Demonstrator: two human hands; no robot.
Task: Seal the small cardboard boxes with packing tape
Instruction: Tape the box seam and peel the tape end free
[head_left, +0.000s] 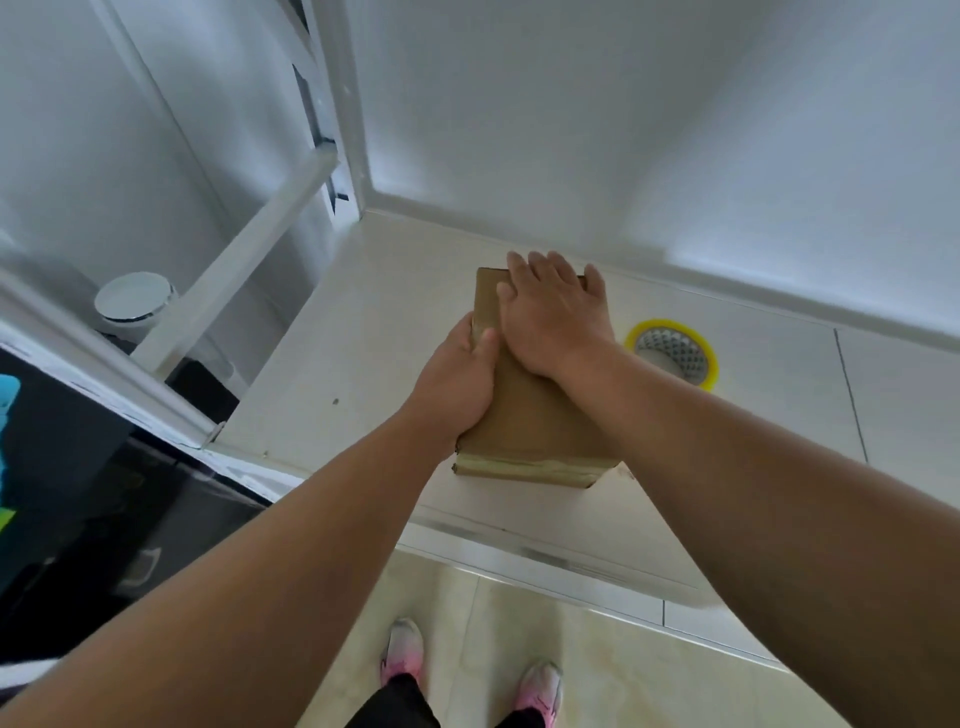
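While box (530, 415) points lengthwise away, left hand (460, 379) clamps edge, right hand (550, 312) lies flat

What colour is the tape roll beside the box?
Yellow-rimmed tape roll; seen in the head view.

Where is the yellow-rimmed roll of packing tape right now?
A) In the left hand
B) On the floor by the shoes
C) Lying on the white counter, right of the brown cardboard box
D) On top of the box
C: the yellow-rimmed roll of packing tape lies on the white counter to the right of the brown cardboard box, and neither hand touches it.
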